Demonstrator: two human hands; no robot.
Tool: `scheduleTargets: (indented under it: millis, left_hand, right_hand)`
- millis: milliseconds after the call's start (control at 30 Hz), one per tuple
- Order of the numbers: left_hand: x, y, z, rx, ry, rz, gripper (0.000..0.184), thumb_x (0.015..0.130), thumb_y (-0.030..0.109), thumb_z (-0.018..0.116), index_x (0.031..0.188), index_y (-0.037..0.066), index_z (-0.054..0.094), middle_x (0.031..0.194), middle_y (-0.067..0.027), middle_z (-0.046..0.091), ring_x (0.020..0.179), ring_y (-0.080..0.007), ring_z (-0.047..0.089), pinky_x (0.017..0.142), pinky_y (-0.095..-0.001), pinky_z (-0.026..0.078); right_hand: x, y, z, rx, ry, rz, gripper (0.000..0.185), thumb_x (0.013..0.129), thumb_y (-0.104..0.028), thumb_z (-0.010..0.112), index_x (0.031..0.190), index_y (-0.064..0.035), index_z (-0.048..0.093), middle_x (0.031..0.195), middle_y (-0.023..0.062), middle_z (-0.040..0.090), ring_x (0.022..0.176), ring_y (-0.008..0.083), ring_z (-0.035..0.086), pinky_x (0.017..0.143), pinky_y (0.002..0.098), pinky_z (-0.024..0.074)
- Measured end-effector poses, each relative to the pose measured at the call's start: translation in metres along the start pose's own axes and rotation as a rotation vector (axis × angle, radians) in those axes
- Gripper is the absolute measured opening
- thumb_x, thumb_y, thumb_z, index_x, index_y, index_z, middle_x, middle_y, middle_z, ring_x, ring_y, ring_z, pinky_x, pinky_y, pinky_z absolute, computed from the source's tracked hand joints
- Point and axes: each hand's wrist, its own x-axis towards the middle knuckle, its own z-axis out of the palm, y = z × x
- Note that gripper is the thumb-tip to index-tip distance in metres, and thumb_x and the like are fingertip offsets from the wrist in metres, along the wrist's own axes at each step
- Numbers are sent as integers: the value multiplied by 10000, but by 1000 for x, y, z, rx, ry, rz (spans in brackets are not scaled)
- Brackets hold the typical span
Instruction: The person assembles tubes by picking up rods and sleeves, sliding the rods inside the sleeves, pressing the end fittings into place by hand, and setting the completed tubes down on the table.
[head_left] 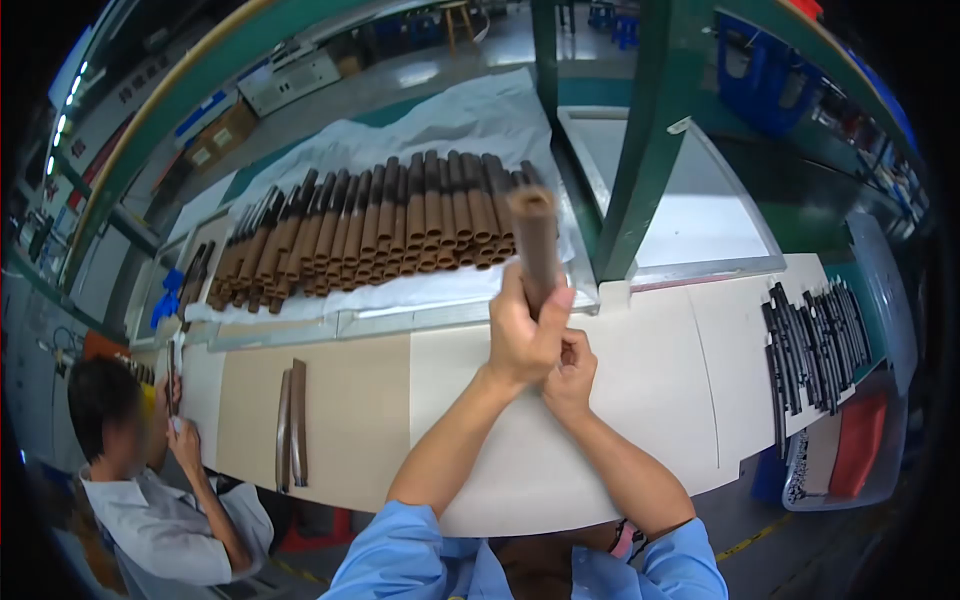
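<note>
My left hand (522, 340) is wrapped around a brown tube (540, 250), held up with its hollow end towards me and slightly blurred. My right hand (570, 375) is closed just below and to the right of it, close to the tube's lower part; what its fingers hold is hidden behind my left hand. Beyond my hands lies a large stack of brown tubes (400, 220) with dark far ends, resting on a white cloth (450, 110). Two similar brown pieces (291, 425) lie side by side on the table to my left.
A pile of thin black rods (815, 345) lies at the table's right end, beside a clear plastic bin (860, 490) with a red item. A green post (650, 150) rises from the bench. A co-worker (150, 480) sits at the left, holding a thin dark piece.
</note>
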Motion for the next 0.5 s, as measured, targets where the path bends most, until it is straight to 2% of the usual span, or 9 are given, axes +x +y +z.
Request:
scheduleTargets:
  millis: [33, 67, 167, 200, 300, 433, 500]
  left_hand:
    - [-5, 0, 3, 52, -38, 1, 263, 863, 151, 512, 1030, -33, 424, 717, -74, 539, 577, -101, 508, 518, -237, 430]
    - [-7, 2, 4, 128, -66, 21, 333, 841, 174, 601, 1055, -17, 433, 658, -119, 575, 560, -201, 577, 519, -314, 452]
    - [-7, 0, 6, 196, -78, 130, 328, 836, 168, 605, 1055, -8, 435, 652, -113, 577, 540, -216, 578, 511, -315, 453]
    - [-9, -4, 8, 137, -54, 87, 246, 858, 162, 545, 993, -18, 446, 705, -58, 556, 584, -94, 523, 526, -232, 436]
    - [-12, -13, 6, 65, -30, 36, 242, 868, 179, 535, 980, -13, 440, 694, -56, 542, 573, -88, 507, 520, -229, 425]
    - [-13, -23, 5, 126, -24, 147, 211, 863, 177, 531, 930, -5, 449, 688, -51, 524, 557, -90, 489, 506, -228, 406]
    - [-15, -30, 4, 162, -31, 198, 285, 830, 176, 598, 983, -6, 442, 660, -84, 545, 521, -156, 514, 493, -270, 424]
  right_hand:
    - [4, -6, 0, -37, 7, 27, 259, 789, 11, 652, 1019, 39, 534, 843, 90, 618, 755, 124, 588, 684, 257, 494]
    - [6, -15, 1, -72, 8, 71, 223, 811, -12, 621, 1002, 34, 516, 875, 107, 620, 794, 148, 600, 730, 284, 497]
    - [8, -22, 6, -63, 21, 94, 212, 812, -22, 626, 980, 36, 511, 877, 114, 622, 809, 152, 608, 739, 286, 498]
    - [6, -18, 5, -57, 16, 89, 215, 811, -27, 629, 978, 36, 510, 880, 115, 623, 813, 152, 610, 741, 284, 498]
    - [2, -5, 2, -46, -2, 104, 224, 810, -45, 642, 971, 34, 508, 885, 113, 628, 821, 151, 614, 748, 279, 498]
    - [4, -9, 3, -88, -10, 140, 232, 809, -69, 658, 954, 29, 506, 881, 105, 633, 817, 147, 617, 751, 275, 500]
    - [5, -12, 3, -103, -4, 146, 236, 810, -79, 665, 947, 27, 504, 876, 102, 635, 812, 145, 618, 749, 274, 501]
